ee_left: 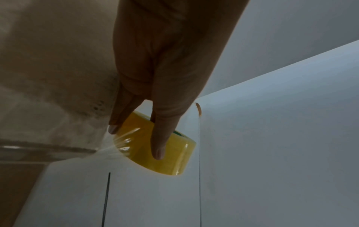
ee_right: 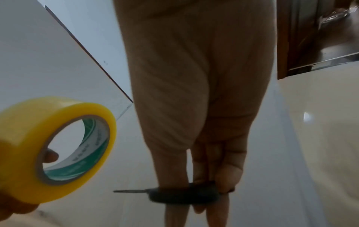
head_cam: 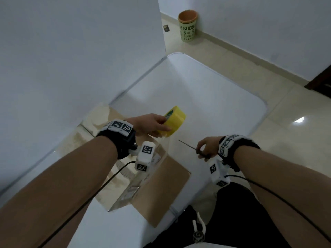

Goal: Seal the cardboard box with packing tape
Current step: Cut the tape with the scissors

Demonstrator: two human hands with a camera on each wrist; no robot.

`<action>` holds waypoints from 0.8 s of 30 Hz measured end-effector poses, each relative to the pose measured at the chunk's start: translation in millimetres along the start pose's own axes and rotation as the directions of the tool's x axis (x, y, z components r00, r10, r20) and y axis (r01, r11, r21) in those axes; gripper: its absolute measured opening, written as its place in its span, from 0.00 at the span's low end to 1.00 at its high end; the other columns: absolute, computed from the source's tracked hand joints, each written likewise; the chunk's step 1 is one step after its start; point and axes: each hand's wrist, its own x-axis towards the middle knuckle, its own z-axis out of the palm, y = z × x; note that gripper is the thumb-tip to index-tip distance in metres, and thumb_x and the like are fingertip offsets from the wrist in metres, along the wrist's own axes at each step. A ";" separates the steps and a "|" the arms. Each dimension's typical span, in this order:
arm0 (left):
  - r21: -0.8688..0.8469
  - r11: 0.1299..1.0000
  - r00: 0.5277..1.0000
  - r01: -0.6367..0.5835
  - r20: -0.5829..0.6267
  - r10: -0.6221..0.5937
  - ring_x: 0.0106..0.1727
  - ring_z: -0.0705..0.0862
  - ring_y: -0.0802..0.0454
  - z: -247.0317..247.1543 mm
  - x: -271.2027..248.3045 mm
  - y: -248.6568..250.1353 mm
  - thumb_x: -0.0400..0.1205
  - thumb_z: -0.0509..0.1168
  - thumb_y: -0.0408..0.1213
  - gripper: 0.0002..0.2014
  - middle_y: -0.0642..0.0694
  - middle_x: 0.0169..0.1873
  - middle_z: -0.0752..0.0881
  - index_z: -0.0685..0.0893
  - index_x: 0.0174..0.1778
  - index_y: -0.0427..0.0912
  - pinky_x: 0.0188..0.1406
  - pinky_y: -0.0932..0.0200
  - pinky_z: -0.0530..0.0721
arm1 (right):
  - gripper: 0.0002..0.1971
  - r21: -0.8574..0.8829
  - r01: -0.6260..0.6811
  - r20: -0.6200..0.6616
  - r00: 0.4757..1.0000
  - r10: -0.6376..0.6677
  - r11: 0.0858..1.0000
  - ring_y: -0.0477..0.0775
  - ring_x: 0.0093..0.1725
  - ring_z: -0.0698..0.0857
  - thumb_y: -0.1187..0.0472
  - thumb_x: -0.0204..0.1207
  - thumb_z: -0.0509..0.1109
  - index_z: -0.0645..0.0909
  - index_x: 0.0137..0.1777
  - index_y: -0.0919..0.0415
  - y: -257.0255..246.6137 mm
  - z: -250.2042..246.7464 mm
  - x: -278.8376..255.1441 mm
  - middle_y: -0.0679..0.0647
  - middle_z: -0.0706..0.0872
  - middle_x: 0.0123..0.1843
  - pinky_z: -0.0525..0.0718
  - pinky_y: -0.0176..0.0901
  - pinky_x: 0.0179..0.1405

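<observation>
A brown cardboard box (head_cam: 166, 187) lies on the white table (head_cam: 197, 90), partly hidden under my left forearm. My left hand (head_cam: 152, 125) grips a yellow roll of packing tape (head_cam: 174, 120) just past the box's far end, thumb over the outside and a fingertip inside the core. A clear strip of tape (ee_left: 110, 147) runs from the roll (ee_left: 155, 147) back to the box (ee_left: 42, 76). To the right, my right hand (head_cam: 206, 148) holds a small knife (head_cam: 197, 152) by its dark handle (ee_right: 184, 195). Its thin blade points left toward the roll (ee_right: 58, 145) without touching it.
A white wall (head_cam: 71, 51) stands close along the table's left side. On the tiled floor (head_cam: 286, 122) beyond the table sits a pale green bin (head_cam: 187, 27) with an orange inside. A dark door frame (head_cam: 320, 77) is at the far right.
</observation>
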 end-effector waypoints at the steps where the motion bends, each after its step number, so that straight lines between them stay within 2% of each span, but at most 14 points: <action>1: 0.000 1.000 1.000 -0.006 -0.001 0.006 0.45 0.81 0.46 1.0 -0.2 0.2 0.81 0.70 0.37 0.11 0.44 0.46 0.87 0.84 0.59 0.45 0.45 0.58 0.83 | 0.07 0.009 0.009 0.016 1.000 -0.010 1.000 0.41 0.30 0.88 0.61 0.78 0.72 0.81 0.54 0.57 1.4 -0.4 -4.5 0.52 0.89 0.43 0.84 0.33 0.28; 2: -0.003 1.000 1.000 -0.012 -0.006 0.012 0.44 0.81 0.47 1.6 -0.6 0.6 0.81 0.69 0.36 0.11 0.45 0.46 0.87 0.83 0.60 0.45 0.45 0.59 0.83 | 0.10 -0.016 0.025 0.020 0.999 -0.024 1.000 0.42 0.33 0.87 0.54 0.75 0.75 0.81 0.54 0.53 1.5 -1.8 -8.2 0.50 0.87 0.40 0.84 0.33 0.33; 4: -0.015 0.999 0.999 -0.035 -0.026 0.035 0.42 0.81 0.49 2.3 -0.8 -0.1 0.82 0.69 0.34 0.12 0.47 0.43 0.86 0.83 0.60 0.45 0.45 0.58 0.81 | 0.16 -0.056 0.065 0.022 0.998 -0.064 0.996 0.45 0.40 0.84 0.43 0.71 0.76 0.79 0.52 0.48 -1.1 -3.6 -11.5 0.51 0.86 0.43 0.83 0.39 0.45; 6: -0.034 0.997 0.996 -0.070 -0.062 0.068 0.42 0.80 0.50 2.0 0.9 -2.6 0.82 0.68 0.32 0.14 0.47 0.43 0.85 0.82 0.63 0.45 0.46 0.57 0.79 | 0.17 0.006 0.116 0.020 0.993 -0.116 0.993 0.49 0.44 0.84 0.41 0.69 0.76 0.80 0.52 0.48 -6.2 -2.5 -12.9 0.54 0.85 0.48 0.82 0.41 0.50; 8: -0.058 0.993 0.991 -0.107 -0.087 0.101 0.45 0.80 0.49 1.1 2.3 -5.2 0.82 0.68 0.32 0.15 0.45 0.46 0.84 0.80 0.64 0.47 0.48 0.56 0.78 | 0.18 0.089 0.152 0.026 0.988 -0.155 0.984 0.50 0.44 0.83 0.41 0.69 0.76 0.81 0.54 0.49 -12.2 1.2 -13.7 0.54 0.85 0.47 0.82 0.42 0.49; 10: -0.086 0.988 0.988 -0.129 -0.095 0.121 0.47 0.80 0.49 -0.7 3.0 -7.0 0.82 0.68 0.33 0.16 0.48 0.48 0.84 0.79 0.65 0.48 0.50 0.56 0.78 | 0.17 0.176 0.181 0.030 0.981 -0.189 0.968 0.48 0.41 0.82 0.44 0.71 0.76 0.81 0.54 0.51 -17.7 6.6 -13.7 0.52 0.84 0.42 0.80 0.40 0.45; 15: -0.109 0.984 0.987 -0.141 -0.088 0.132 0.46 0.79 0.49 0.2 1.8 -6.8 0.83 0.67 0.35 0.12 0.50 0.47 0.85 0.79 0.62 0.50 0.45 0.56 0.77 | 0.12 0.394 0.222 0.024 0.968 -0.251 0.892 0.46 0.38 0.79 0.53 0.76 0.74 0.80 0.55 0.55 -22.7 14.4 -11.2 0.52 0.80 0.41 0.76 0.36 0.40; 17: -0.094 0.986 0.987 -0.140 -0.087 0.132 0.47 0.79 0.49 0.4 -0.5 -5.7 0.83 0.67 0.38 0.13 0.51 0.48 0.85 0.79 0.64 0.49 0.44 0.57 0.75 | 0.11 0.413 0.228 0.039 0.963 -0.267 0.881 0.47 0.39 0.78 0.54 0.76 0.74 0.80 0.55 0.55 -27.3 13.4 -12.5 0.52 0.79 0.41 0.76 0.35 0.40; 19: -0.071 0.988 0.987 -0.135 -0.092 0.128 0.47 0.80 0.52 0.6 -1.8 -4.6 0.84 0.66 0.38 0.16 0.53 0.49 0.84 0.78 0.67 0.48 0.42 0.63 0.76 | 0.11 0.411 0.243 0.044 0.958 -0.285 0.879 0.46 0.38 0.77 0.54 0.77 0.73 0.80 0.56 0.55 -34.0 11.9 -13.3 0.52 0.79 0.39 0.75 0.35 0.40; 22: -0.058 0.986 0.983 -0.159 -0.099 0.153 0.45 0.82 0.56 1.3 -2.8 -1.9 0.84 0.65 0.36 0.16 0.52 0.51 0.83 0.77 0.69 0.44 0.33 0.73 0.80 | 0.13 0.387 0.267 0.031 0.953 -0.302 0.883 0.46 0.37 0.78 0.52 0.75 0.74 0.81 0.56 0.55 -45.4 7.6 -12.9 0.51 0.80 0.38 0.77 0.36 0.40; 24: -0.069 0.984 0.982 -0.167 -0.100 0.159 0.45 0.82 0.54 0.5 -2.1 -2.3 0.84 0.66 0.35 0.16 0.50 0.51 0.83 0.77 0.68 0.42 0.35 0.71 0.80 | 0.16 0.333 0.279 0.013 0.954 -0.300 0.901 0.48 0.39 0.80 0.48 0.72 0.76 0.83 0.56 0.54 -49.6 3.8 -12.2 0.51 0.82 0.39 0.79 0.38 0.41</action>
